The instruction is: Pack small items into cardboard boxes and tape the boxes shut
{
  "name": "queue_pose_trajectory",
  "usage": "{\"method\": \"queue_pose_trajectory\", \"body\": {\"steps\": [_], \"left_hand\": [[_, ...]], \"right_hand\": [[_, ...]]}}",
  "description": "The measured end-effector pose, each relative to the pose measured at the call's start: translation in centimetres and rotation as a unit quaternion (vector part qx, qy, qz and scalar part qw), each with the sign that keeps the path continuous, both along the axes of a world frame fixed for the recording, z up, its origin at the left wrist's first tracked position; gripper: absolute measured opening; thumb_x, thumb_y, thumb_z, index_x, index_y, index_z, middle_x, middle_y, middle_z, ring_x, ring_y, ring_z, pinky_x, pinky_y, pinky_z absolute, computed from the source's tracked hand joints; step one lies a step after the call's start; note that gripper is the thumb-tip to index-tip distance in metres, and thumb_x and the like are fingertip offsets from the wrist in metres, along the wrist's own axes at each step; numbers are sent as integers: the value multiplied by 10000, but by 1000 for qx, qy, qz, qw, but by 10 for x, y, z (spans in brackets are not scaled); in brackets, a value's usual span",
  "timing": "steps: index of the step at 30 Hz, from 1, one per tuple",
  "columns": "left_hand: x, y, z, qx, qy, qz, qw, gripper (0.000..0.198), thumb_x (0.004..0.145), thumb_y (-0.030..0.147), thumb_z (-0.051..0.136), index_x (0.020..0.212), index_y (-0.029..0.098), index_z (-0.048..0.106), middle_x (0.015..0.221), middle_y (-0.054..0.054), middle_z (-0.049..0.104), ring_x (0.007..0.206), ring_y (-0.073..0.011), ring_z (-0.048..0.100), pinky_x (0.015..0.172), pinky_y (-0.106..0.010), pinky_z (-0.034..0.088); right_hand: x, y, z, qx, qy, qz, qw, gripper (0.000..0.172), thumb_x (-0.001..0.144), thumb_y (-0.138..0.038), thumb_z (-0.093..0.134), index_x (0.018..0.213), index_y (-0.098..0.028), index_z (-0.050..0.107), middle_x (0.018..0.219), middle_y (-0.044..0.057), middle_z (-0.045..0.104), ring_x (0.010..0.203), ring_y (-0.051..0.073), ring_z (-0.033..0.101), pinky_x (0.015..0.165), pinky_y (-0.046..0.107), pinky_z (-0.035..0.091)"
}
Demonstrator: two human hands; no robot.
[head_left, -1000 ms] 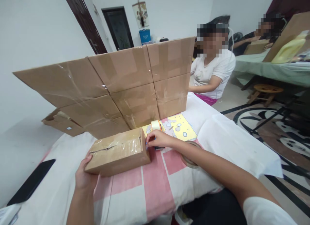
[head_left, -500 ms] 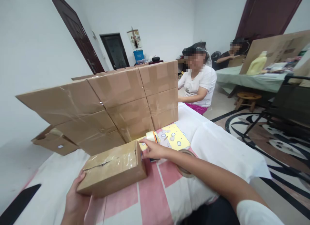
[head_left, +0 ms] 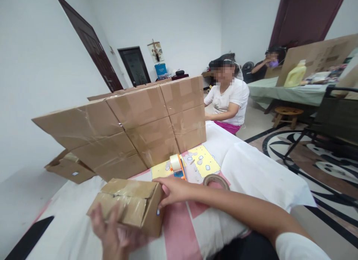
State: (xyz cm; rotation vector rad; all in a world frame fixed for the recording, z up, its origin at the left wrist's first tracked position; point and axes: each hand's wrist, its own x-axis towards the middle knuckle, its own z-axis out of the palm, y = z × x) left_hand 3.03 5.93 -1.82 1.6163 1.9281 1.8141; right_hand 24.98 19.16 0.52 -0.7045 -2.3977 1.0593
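Observation:
A small taped cardboard box (head_left: pixel 131 206) is lifted and tilted above the pink and white cloth on the table (head_left: pixel 260 174). My left hand (head_left: pixel 112 232), blurred, grips its near underside. My right hand (head_left: pixel 173 191) presses flat against its right end. Behind the box lie a tape dispenser (head_left: pixel 177 165) with a white roll and a brown tape roll (head_left: pixel 216 179).
A wall of stacked taped cardboard boxes (head_left: pixel 134 125) stands across the table's far side. A flattened box (head_left: pixel 69 168) lies at the left. A dark flat object (head_left: pixel 29 237) lies at the near left. A person in a white shirt (head_left: pixel 228 97) sits beyond the table; another sits at a green table.
The small box has been lifted off the cloth, pulled toward me and turned, its flap side now up. My right hand moved from its far corner to its right end.

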Motion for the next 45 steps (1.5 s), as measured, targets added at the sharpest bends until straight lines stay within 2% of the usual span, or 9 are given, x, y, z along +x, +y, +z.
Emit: {"method": "queue_pose_trajectory", "body": {"steps": [2, 4, 7, 11, 18, 24, 31, 36, 45], "left_hand": [[17, -8, -7, 42, 167, -5, 985, 866, 686, 617, 779, 1411, 255, 472, 1634, -143, 265, 1546, -423, 108, 1239, -657, 66], [29, -11, -15, 104, 288, 31, 951, 992, 677, 442, 849, 1513, 269, 343, 1605, -168, 300, 1519, -426, 210, 1209, -702, 152], [36, -9, -23, 143, 332, 61, 930, 1184, 628, 392, 891, 1576, 272, 192, 1611, -185, 246, 1509, -418, 235, 1201, -712, 179], [39, -7, -26, 146, 328, 84, 930, 1166, 613, 392, 905, 1548, 235, 225, 1560, -203, 281, 1500, -413, 245, 1204, -704, 184], [42, -6, -26, 132, 275, 71, 950, 893, 665, 344, 860, 1393, 218, 358, 1507, -201, 302, 1477, -427, 275, 1194, -715, 173], [35, -6, -32, 142, 274, 76, 948, 887, 638, 346, 878, 1365, 239, 379, 1484, -188, 326, 1457, -436, 299, 1180, -734, 182], [34, -6, -33, 151, 277, 74, 946, 861, 651, 348, 866, 1359, 226, 392, 1486, -195, 334, 1458, -435, 305, 1189, -722, 183], [36, -4, -34, 158, 280, 81, 943, 848, 662, 347, 862, 1358, 224, 394, 1482, -189, 345, 1452, -425, 322, 1184, -728, 195], [39, -5, -31, 149, 269, 75, 949, 825, 661, 337, 863, 1326, 213, 391, 1465, -198, 349, 1467, -427, 294, 1187, -738, 168]], "right_hand": [[-4, -6, -3, 15, -2, 7, 1000, 742, 661, -450, 864, 1319, -240, 593, 1281, 80, 675, 1163, 298, 633, 912, 331, 473], [-7, -11, -5, 36, -7, 4, 999, 662, 679, -473, 847, 1244, -205, 632, 1230, 92, 683, 1122, 295, 639, 878, 330, 478], [-8, -15, -8, 60, -9, -5, 998, 634, 698, -491, 834, 1219, -188, 637, 1186, 96, 679, 1074, 276, 642, 831, 311, 480], [-9, -19, -10, 73, -5, -8, 997, 625, 705, -481, 841, 1214, -184, 634, 1162, 95, 676, 1042, 262, 646, 818, 296, 480], [-8, -24, -13, 19, -53, -30, 998, 681, 709, -552, 813, 1261, -217, 596, 1108, 77, 732, 971, 280, 693, 695, 273, 451], [-9, -25, -17, 30, -56, -34, 997, 647, 711, -553, 811, 1222, -216, 602, 1076, 72, 735, 935, 270, 697, 657, 254, 427], [-8, -26, -19, 13, -28, -32, 999, 646, 697, -508, 834, 1222, -213, 598, 1111, 74, 720, 965, 263, 680, 696, 261, 458], [-9, -26, -21, -14, 24, -11, 1000, 574, 715, -427, 835, 1199, -217, 609, 1136, 54, 707, 987, 241, 668, 761, 270, 487], [-8, -28, -21, -20, 34, -8, 999, 552, 730, -430, 823, 1186, -214, 599, 1120, 53, 706, 989, 242, 666, 768, 280, 496]]}}
